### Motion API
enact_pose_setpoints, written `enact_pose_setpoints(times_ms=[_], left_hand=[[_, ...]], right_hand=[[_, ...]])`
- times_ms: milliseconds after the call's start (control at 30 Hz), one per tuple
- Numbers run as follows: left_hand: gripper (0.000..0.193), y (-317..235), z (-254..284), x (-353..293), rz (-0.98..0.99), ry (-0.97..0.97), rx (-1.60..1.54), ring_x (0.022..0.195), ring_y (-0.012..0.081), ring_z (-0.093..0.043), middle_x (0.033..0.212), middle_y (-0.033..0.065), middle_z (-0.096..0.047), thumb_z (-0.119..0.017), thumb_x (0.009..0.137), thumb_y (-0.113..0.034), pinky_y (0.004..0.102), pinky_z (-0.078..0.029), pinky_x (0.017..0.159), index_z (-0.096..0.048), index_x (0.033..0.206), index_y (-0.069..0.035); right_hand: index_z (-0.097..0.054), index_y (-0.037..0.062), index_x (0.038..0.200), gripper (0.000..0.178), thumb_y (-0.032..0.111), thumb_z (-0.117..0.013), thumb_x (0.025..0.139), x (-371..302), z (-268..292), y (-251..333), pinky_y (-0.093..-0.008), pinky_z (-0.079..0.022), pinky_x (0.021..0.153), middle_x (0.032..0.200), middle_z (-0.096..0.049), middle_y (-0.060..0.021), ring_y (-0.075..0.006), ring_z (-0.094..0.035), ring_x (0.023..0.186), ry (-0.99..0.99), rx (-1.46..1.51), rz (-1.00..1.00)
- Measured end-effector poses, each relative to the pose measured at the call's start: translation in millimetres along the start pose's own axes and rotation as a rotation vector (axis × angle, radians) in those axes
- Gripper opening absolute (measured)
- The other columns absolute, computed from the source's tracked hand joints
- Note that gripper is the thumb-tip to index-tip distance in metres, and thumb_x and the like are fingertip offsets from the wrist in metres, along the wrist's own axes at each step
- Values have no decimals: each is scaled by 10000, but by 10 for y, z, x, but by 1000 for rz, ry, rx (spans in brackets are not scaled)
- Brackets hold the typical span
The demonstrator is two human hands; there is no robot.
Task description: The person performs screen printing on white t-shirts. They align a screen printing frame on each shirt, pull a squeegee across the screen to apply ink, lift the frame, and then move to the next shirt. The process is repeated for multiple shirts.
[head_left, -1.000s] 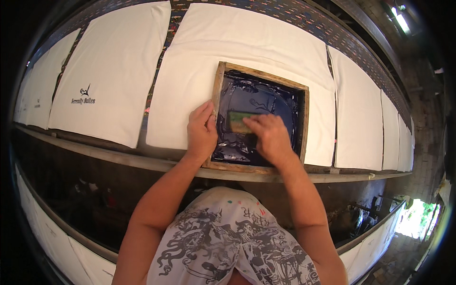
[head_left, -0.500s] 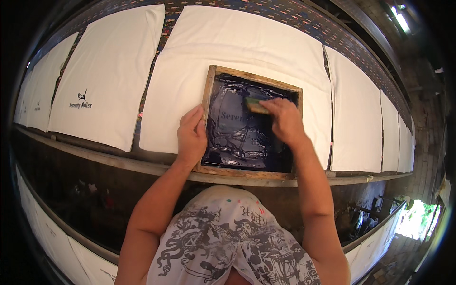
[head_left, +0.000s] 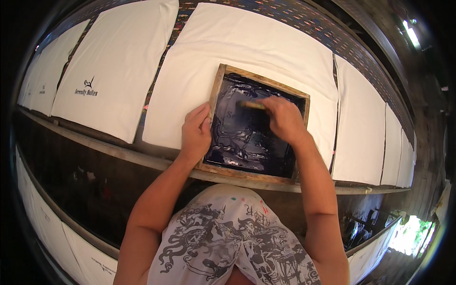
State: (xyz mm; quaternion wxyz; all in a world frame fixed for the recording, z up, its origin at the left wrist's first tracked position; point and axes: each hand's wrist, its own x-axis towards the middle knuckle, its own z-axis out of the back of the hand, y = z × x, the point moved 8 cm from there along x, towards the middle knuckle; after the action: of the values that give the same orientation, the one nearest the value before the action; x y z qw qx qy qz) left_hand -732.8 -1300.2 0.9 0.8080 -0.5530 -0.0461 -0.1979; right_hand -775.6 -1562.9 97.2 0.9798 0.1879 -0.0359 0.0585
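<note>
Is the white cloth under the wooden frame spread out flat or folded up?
Spread out flat. The white cloth lies smooth on the long table, with the wooden frame resting flat on top of it.

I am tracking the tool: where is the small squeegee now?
In the head view, the small squeegee lies under the right hand, at the far edge inside the wooden-framed printing screen.

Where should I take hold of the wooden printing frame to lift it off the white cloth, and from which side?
Probably by the two bare side rails of the wooden-framed printing screen, coming in from left and right. The left hand already rests on the left rail; the right hand holds a small squeegee inside. The dark mesh is wet with ink, so keep off it. The white cloth lies flat underneath, so lift straight up.
</note>
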Motion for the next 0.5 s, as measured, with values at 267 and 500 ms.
enact_pose_setpoints(times_ms=[267, 500], left_hand=[[405, -55, 22, -6, -41, -16, 56, 1360, 399, -709, 1471, 232, -747, -672, 1059, 57, 444, -571, 1174, -749, 1456, 38], [387, -72, 27, -13, -7, -21, 71, 1347, 389, -724, 1449, 228, -766, -676, 1062, 50, 439, -576, 1170, -770, 1437, 22]], right_hand=[[-840, 76, 1233, 486, -108, -690, 809, 312, -255, 277, -508, -592, 1000, 1174, -816, -135, -391, -753, 1158, 91, 8, 257], [-876, 102, 1182, 480, -78, -769, 751, 53, -119, -9, -457, -517, 1174, 1272, -839, -82, -300, -743, 1257, 192, 31, 490]])
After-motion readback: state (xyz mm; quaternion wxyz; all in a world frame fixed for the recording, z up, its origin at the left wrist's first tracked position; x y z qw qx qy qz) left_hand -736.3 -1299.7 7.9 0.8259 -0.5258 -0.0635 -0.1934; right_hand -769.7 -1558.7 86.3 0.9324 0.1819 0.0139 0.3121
